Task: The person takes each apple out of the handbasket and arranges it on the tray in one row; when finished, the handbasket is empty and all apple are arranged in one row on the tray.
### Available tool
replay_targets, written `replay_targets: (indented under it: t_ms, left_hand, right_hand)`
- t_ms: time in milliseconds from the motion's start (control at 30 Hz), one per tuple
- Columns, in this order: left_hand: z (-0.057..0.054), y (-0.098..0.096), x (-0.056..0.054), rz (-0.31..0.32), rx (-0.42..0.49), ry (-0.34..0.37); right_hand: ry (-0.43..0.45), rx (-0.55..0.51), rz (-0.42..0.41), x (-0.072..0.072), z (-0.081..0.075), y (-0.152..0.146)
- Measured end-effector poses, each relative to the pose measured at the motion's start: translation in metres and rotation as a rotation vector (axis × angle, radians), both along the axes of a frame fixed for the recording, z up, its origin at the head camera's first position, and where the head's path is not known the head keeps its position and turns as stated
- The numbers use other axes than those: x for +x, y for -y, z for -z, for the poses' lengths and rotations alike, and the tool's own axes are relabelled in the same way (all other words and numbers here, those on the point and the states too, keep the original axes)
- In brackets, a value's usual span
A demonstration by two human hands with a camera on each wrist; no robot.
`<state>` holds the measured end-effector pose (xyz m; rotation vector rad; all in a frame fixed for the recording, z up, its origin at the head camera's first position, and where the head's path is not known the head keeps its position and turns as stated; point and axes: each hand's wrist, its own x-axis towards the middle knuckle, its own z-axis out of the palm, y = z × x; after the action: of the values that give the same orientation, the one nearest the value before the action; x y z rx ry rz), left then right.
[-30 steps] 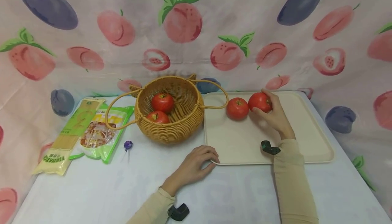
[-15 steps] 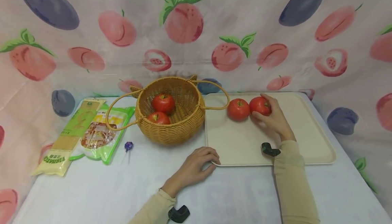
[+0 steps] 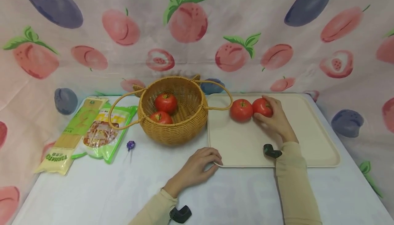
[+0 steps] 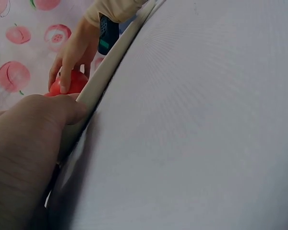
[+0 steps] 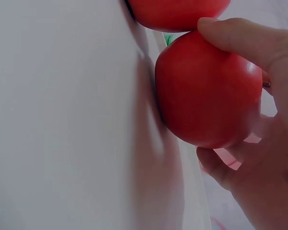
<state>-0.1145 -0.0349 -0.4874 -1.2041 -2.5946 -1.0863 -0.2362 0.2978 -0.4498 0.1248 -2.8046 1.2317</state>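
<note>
My right hand (image 3: pixel 275 119) grips a red apple (image 5: pixel 209 91) on the beige tray (image 3: pixel 307 143), thumb on one side and fingers on the other. A second red apple (image 3: pixel 241 110) sits just left of it, touching or nearly touching. At the tray's front left corner, my left hand (image 3: pixel 198 167) holds the rim, fingers over the corner and thumb at the front edge; the left wrist view shows the thumb (image 4: pixel 72 109) against the rim, with the other fingers mostly hidden. Two more apples (image 3: pixel 166 102) lie inside the wicker basket (image 3: pixel 173 134), left of the tray.
The basket's two looped handles (image 3: pixel 226 91) stick out sideways, the right one over the tray's edge. Farther left lie a noodle pack (image 3: pixel 72 132), a green and white food bag (image 3: pixel 104 132) and a purple lollipop (image 3: pixel 130 145). A fruit-print cloth (image 3: pixel 191 57) hangs behind.
My right hand has lowered the apple slightly toward me, beside the other apple on the tray. The left hand stays at the tray's corner. The head view has shifted slightly.
</note>
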Motion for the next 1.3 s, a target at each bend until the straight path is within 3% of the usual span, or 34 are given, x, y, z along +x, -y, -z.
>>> replay_targets:
  t_ms: [300,633,800,1000,1133,1300]
  left_hand:
    - [-0.002,-0.001,0.000,-0.006,0.006,0.020]
    - [0.000,0.000,0.000,-0.003,0.013,0.017]
    - [0.002,0.000,-0.001,0.003,0.010,-0.001]
    - [0.003,0.001,-0.002,0.005,0.009,-0.002]
    - [0.003,0.001,-0.003,0.006,0.018,0.009]
    - [0.003,0.001,-0.004,0.018,0.021,0.010]
  right_hand:
    - [0.019,-0.028,-0.011,0.002,-0.003,-0.004]
    - [-0.024,-0.041,-0.012,0.002,-0.007,-0.002]
    - [-0.115,-0.053,0.022,0.003,-0.016,0.001]
    - [-0.266,-0.106,-0.005,0.005,-0.030,0.015]
    - [-0.336,-0.175,-0.052,0.008,-0.041,0.034]
    - [-0.418,-0.204,-0.154,0.017,-0.067,0.062]
